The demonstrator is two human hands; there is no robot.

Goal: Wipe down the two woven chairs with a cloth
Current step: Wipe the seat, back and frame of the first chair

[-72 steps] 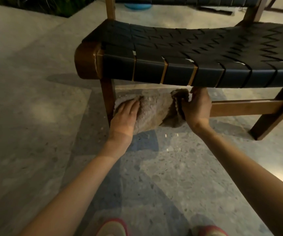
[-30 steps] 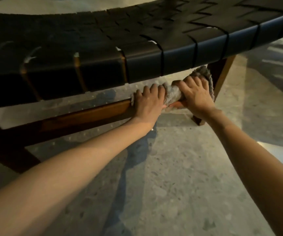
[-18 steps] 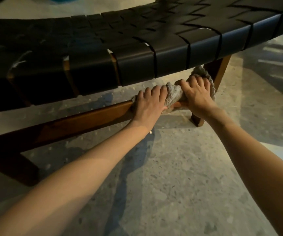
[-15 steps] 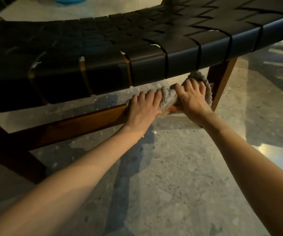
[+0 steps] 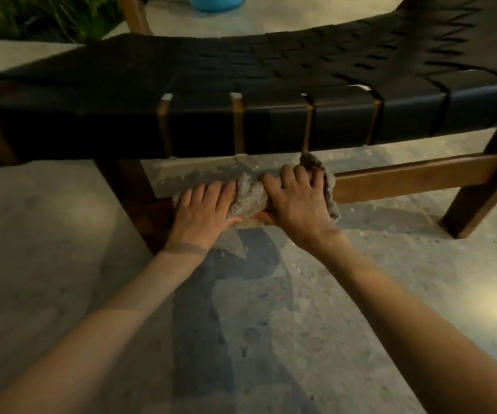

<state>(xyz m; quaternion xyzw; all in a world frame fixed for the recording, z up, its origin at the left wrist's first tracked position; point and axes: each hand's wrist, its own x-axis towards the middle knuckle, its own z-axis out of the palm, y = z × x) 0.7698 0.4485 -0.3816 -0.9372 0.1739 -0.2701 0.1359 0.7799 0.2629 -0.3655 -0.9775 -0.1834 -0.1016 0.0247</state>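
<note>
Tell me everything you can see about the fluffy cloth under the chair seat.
The grey-brown fluffy cloth looks like a nubby terry or microfibre rag. It is bunched and draped over the brown wooden crossbar below the black woven chair seat, toward the bar's left end. The left hand and right hand grip it side by side, fingers curled over the top, thumbs beneath. One corner sticks up past the right hand's fingers. Its far side is hidden.
</note>
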